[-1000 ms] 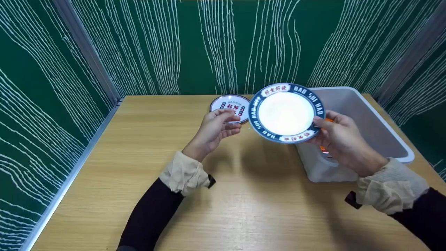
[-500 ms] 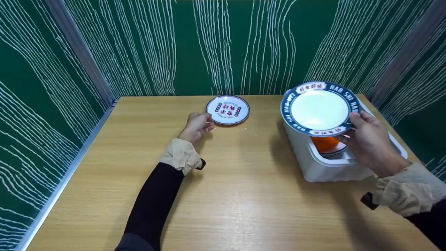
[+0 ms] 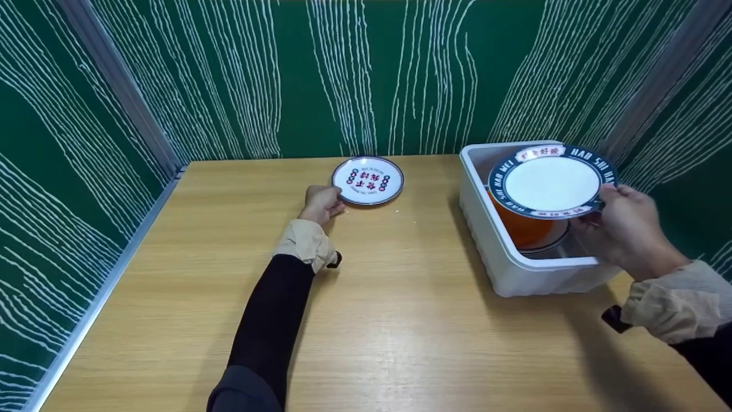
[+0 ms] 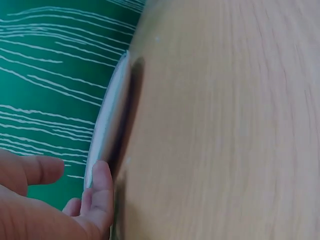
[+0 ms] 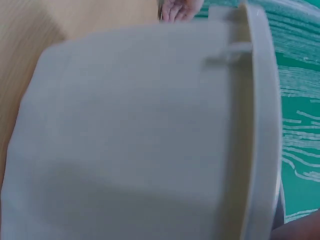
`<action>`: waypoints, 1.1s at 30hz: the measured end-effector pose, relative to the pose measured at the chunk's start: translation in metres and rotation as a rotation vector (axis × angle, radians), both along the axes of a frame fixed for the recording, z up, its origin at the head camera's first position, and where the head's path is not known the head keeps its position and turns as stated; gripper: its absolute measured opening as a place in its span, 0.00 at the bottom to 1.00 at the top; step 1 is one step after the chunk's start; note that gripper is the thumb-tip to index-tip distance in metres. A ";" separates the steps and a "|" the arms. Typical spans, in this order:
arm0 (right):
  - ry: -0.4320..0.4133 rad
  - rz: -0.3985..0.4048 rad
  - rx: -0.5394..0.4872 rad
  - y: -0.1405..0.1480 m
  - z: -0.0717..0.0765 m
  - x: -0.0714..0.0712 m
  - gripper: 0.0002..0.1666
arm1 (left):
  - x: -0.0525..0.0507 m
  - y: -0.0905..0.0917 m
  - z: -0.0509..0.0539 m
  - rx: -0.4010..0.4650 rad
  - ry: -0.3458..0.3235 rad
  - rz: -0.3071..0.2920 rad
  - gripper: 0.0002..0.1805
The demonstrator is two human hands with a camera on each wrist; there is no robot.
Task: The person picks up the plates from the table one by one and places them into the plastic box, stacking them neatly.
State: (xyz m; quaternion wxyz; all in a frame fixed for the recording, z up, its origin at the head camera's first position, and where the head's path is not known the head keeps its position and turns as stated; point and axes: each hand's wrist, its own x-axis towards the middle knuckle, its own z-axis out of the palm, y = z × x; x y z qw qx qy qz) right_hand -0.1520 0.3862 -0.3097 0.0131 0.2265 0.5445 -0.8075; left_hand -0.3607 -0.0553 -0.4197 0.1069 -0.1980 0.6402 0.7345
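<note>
In the head view, my right hand (image 3: 632, 232) grips the right rim of a plate (image 3: 552, 183) with a white middle and a dark blue lettered border. That plate is held over a white plastic bin (image 3: 532, 280). My left hand (image 3: 321, 203) is at the left edge of a white plate (image 3: 368, 181) with red characters, which lies at the back of the table. In the left wrist view, a finger (image 4: 102, 187) touches this plate's underside, while another digit stands apart from its face. The right wrist view shows mostly the bin's outer wall (image 5: 140, 115).
Inside the bin are an orange item (image 3: 523, 229) and another plate (image 3: 546, 240), partly hidden by the held plate. Green panels with white lines (image 3: 320, 80) stand behind and beside the wooden table (image 3: 366, 320). Small white specks lie near the back plate.
My right hand has carried the blue-bordered plate rightward over the bin, tilting it flatter. My left hand has moved away from that plate to the white plate's left edge.
</note>
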 end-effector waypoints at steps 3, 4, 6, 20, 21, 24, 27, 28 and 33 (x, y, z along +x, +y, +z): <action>-0.035 0.015 0.073 0.009 -0.001 -0.002 0.37 | -0.004 0.002 -0.003 -0.010 -0.007 0.003 0.23; -0.046 0.029 0.109 0.011 -0.001 -0.003 0.37 | -0.006 0.002 -0.004 -0.011 -0.008 0.007 0.23; -0.066 0.057 0.157 0.015 -0.001 -0.006 0.38 | -0.008 0.001 -0.004 -0.016 -0.008 0.013 0.24; -0.192 0.164 0.381 0.020 -0.004 -0.022 0.39 | -0.027 0.018 -0.007 -0.225 -0.043 0.053 0.31; -0.194 0.171 0.392 0.019 -0.005 -0.024 0.39 | -0.027 0.018 -0.007 -0.235 -0.038 0.055 0.31; -0.188 0.207 0.446 0.018 -0.009 -0.027 0.39 | -0.025 0.017 -0.007 -0.222 -0.007 0.050 0.30; -0.183 0.235 0.499 0.017 -0.014 -0.027 0.39 | -0.022 0.017 -0.008 -0.187 0.016 0.037 0.28; -0.186 0.239 0.518 0.017 -0.015 -0.028 0.39 | -0.021 0.017 -0.008 -0.178 0.019 0.033 0.27; -0.224 0.275 0.521 0.016 -0.019 -0.030 0.38 | -0.020 0.020 -0.007 -0.209 -0.001 0.037 0.27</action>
